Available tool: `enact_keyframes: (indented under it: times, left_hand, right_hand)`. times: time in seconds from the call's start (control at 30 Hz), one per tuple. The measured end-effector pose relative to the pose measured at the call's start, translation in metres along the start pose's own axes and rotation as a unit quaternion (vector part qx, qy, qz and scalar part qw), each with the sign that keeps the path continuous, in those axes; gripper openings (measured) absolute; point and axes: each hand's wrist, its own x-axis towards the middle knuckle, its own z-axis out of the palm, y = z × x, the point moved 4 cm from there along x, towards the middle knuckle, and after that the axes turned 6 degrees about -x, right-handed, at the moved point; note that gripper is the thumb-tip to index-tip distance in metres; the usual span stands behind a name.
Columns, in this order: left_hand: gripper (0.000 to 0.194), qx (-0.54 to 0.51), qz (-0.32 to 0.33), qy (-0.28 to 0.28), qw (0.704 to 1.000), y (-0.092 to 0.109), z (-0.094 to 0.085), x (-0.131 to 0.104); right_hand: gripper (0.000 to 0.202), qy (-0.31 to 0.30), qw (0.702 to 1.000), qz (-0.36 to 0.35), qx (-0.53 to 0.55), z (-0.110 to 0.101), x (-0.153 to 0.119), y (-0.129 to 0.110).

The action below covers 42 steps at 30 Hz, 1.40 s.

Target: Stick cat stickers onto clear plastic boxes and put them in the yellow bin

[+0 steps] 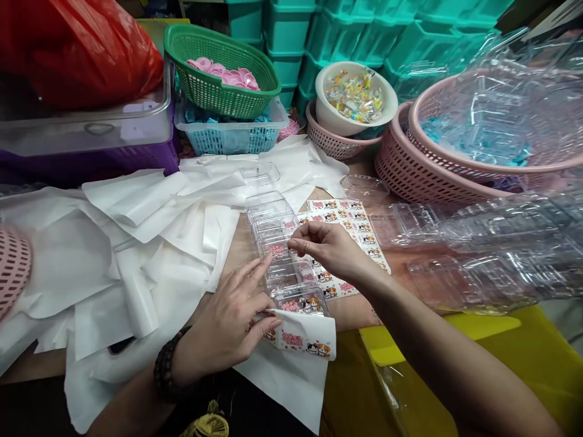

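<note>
A row of clear plastic boxes [272, 212] runs away from me on the table. The nearest box bears a sticker [298, 304] with pink lettering and cartoon animals. My left hand [230, 318] pinches a curled sticker sheet [303, 340] between thumb and fingers, while its index fingertip reaches to the edge of a box. My right hand [330, 249] is closed in a pinch above the row. Beside its fingertips shows a sticker with pink lettering [276, 250], its other end hidden by the hand. More printed sticker sheets [371, 243] lie flat beneath and beyond my right hand.
White backing sheets [177, 237] are heaped on the left. Behind stand a green basket [218, 91] of pink pieces, a white bowl [323, 103] of wrapped items and pink baskets [396, 158]. Stacked clear plastic packaging [496, 279] lies right; teal bins [341, 36] rise behind.
</note>
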Motion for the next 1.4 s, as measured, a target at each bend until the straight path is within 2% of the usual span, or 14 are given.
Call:
enact_keyframes:
  times: [0.13, 0.27, 0.4, 0.5, 0.57, 0.6, 0.67, 0.77, 0.9, 1.0, 1.1, 1.17, 1.3, 1.4]
  left_hand:
    - [0.009, 0.001, 0.000, -0.002, 1.000, -0.001, 0.002, 0.001]
    - [0.012, -0.002, -0.006, -0.007, 1.000, -0.003, 0.002, 0.001]
    - [0.014, -0.005, -0.017, -0.021, 1.000, -0.008, 0.003, 0.002]
    - [0.015, -0.013, -0.022, -0.020, 0.999, -0.009, 0.002, 0.002]
    - [0.016, -0.021, -0.021, -0.012, 0.999, -0.005, -0.002, 0.000]
    - [0.016, -0.027, -0.019, -0.007, 0.999, -0.002, -0.005, -0.001]
    - [0.016, -0.049, -0.014, 0.008, 0.999, 0.006, -0.013, -0.005]
    - [0.009, -0.145, -0.044, 0.046, 0.987, 0.014, -0.023, -0.013]
    - [0.025, -0.347, -0.187, 0.095, 0.914, 0.005, -0.020, -0.027]
    - [0.021, -0.439, -0.223, 0.090, 0.866, 0.003, -0.010, -0.033]
    - [0.016, -0.440, -0.219, 0.078, 0.868, 0.007, -0.003, -0.036]
    - [0.016, -0.444, -0.213, 0.081, 0.867, 0.009, 0.000, -0.037]
    - [0.020, -0.495, -0.204, 0.119, 0.836, 0.008, 0.006, -0.038]
    - [0.028, -0.537, -0.208, 0.101, 0.811, 0.008, 0.013, -0.036]
  right_hand:
    - [0.048, 0.005, 1.000, -0.012, -0.024, 0.001, -0.001, -0.003]
    - [0.042, 0.064, 0.990, -0.057, -0.113, 0.005, -0.006, -0.004]
    - [0.022, 0.152, 0.939, -0.112, -0.288, 0.010, -0.016, -0.006]
    - [0.043, 0.217, 0.896, -0.091, -0.377, 0.004, -0.029, -0.011]
    - [0.048, 0.240, 0.893, -0.088, -0.370, -0.003, -0.044, -0.021]
    - [0.048, 0.217, 0.907, -0.103, -0.346, -0.003, -0.053, -0.028]
    - [0.045, 0.085, 0.941, -0.152, -0.289, 0.006, -0.072, -0.042]
    - [0.022, -0.096, 0.951, -0.155, -0.249, 0.024, -0.101, -0.054]
    - [0.012, -0.087, 0.949, -0.081, -0.292, 0.028, -0.116, -0.046]
    - [0.033, -0.044, 0.910, -0.135, -0.390, 0.034, -0.122, -0.046]
    - [0.028, 0.038, 0.879, -0.208, -0.428, 0.042, -0.131, -0.054]
    - [0.008, 0.073, 0.895, -0.213, -0.386, 0.045, -0.135, -0.058]
    - [0.014, 0.060, 0.971, -0.143, -0.182, 0.048, -0.137, -0.051]
    - [0.018, 0.068, 0.983, -0.127, -0.115, 0.051, -0.136, -0.039]
